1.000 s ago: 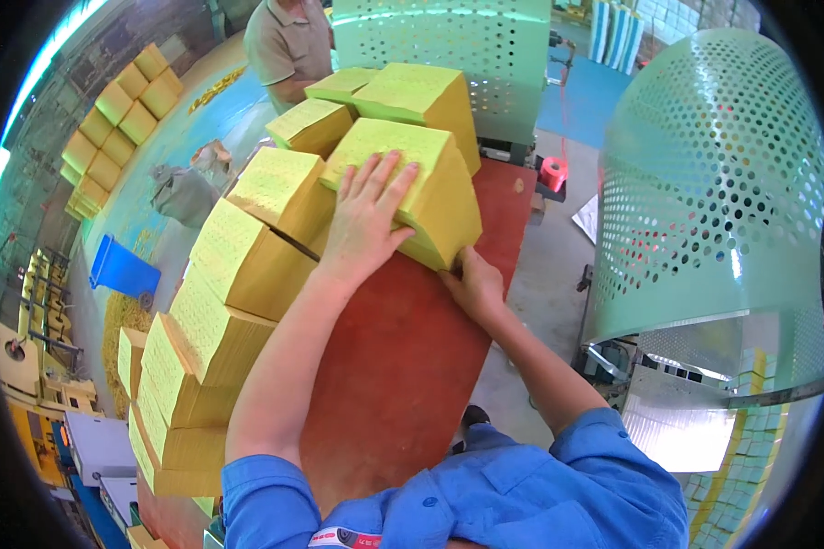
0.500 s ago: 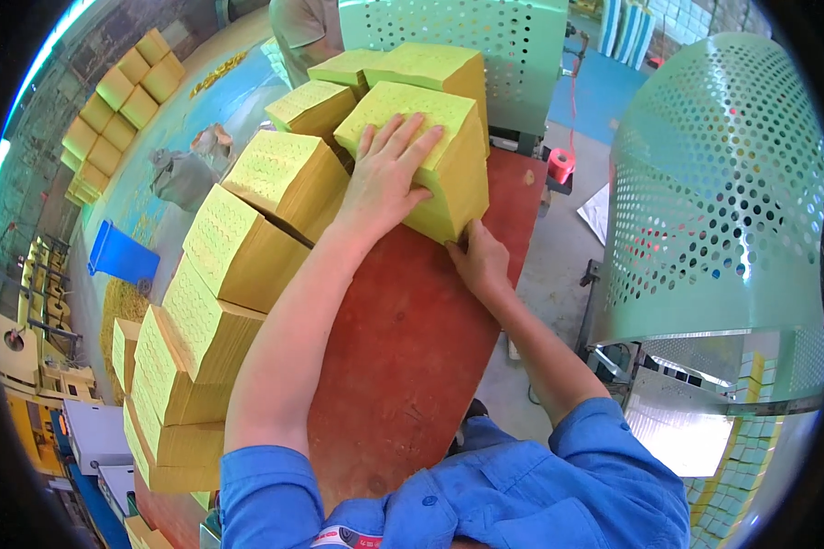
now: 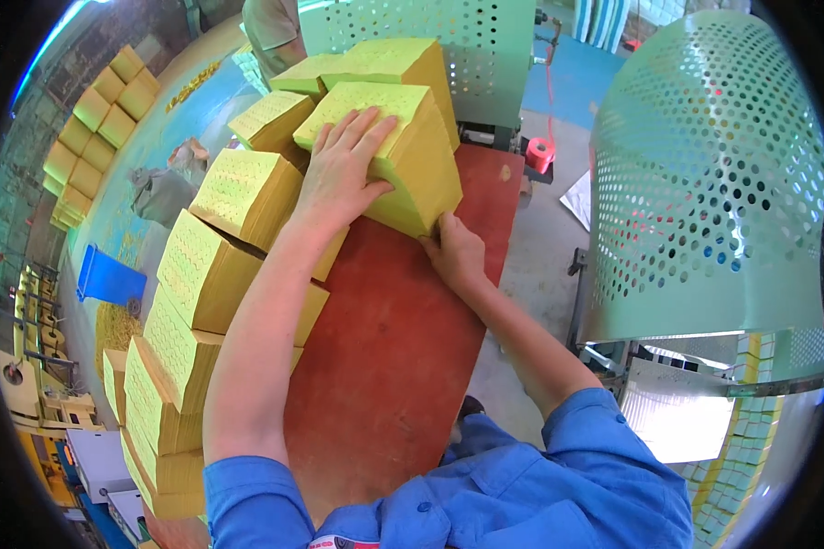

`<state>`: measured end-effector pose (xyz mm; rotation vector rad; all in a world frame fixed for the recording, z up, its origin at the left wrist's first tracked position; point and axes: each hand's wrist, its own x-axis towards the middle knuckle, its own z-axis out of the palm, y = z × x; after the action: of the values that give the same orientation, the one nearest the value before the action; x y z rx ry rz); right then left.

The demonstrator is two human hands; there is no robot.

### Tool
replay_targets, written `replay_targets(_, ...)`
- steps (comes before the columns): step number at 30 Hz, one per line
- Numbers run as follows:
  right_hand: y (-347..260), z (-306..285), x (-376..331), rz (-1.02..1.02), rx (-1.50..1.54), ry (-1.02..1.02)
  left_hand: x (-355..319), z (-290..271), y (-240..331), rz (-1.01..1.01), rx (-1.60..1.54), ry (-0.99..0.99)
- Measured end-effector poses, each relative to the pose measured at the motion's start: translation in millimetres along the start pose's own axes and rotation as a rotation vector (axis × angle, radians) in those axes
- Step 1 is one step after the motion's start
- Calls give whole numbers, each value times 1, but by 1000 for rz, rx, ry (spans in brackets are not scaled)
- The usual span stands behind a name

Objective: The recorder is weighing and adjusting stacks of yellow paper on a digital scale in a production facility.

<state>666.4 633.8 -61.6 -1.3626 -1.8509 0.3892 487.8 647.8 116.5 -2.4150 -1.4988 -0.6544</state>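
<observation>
2 hands on 1 yellow paper stack (image 3: 403,156) at 12 o'clock on red table (image 3: 394,348): left hand (image 3: 343,169) spread flat atop, right hand (image 3: 453,252) gripping lower corner at 5 o'clock; probably heavy, loose-leaved, best clamped top and bottom.

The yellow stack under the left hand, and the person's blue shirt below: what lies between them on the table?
In the head view, only bare red-brown table lies between the yellow stack and the blue shirt; the forearms cross above it.
</observation>
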Motion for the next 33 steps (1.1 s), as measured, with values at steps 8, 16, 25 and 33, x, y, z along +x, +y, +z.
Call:
replay_targets(8,-1,0,-8,-72,46,-28,-11,-12,18,-178,176,-72)
replay_targets(16,10,-9,-9,-47,137,-18,-80,-41,118,-215,46,203)
replay_targets(25,-37,-19,-130,174,927,-246,-459,-117,325,-1038,-231,32)
replay_targets(33,-229,-91,-439,-121,1062,-1278,-629,-198,507,-1694,-118,787)
